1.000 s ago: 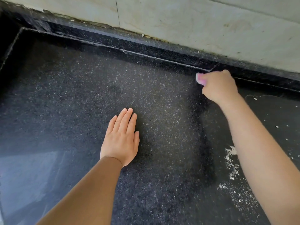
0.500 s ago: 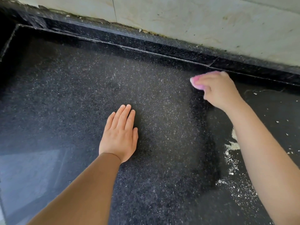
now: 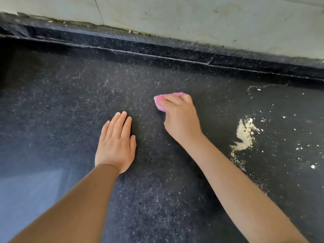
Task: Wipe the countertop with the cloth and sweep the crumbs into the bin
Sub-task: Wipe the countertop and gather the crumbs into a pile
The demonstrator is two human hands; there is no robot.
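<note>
Overhead, scene: a person's two bare forearms reach over a black speckled stone desk (image 3: 175,199), seen from a head-worn camera.
Right hand: the right hand (image 3: 180,118) presses down on a pink cloth (image 3: 160,101), its fingers (image 3: 171,99) curled over the top of it and gripping it against the stone.
Cloth position: the cloth lies bunched under the hand near the middle of the desk, only its pink left and far edges showing past the knuckles; it sits well apart from the back ledge.
Left hand: the left hand (image 3: 116,144) rests palm-down on the desk just beside and nearer than the cloth, fingers straight and together, holding nothing.
Crumbs: a pale beige heap of crumbs (image 3: 244,135) lies to the right of the right forearm, apart from the cloth, with white flecks (image 3: 298,151) scattered farther right.
Surface: a fine whitish dusting (image 3: 108,85) covers the stone around and beyond both hands.
Backdrop: a raised black stone ledge (image 3: 157,48) runs along the far edge, under a stained pale wall (image 3: 192,16).
Blur: the right hand and cloth look slightly smeared.
</note>
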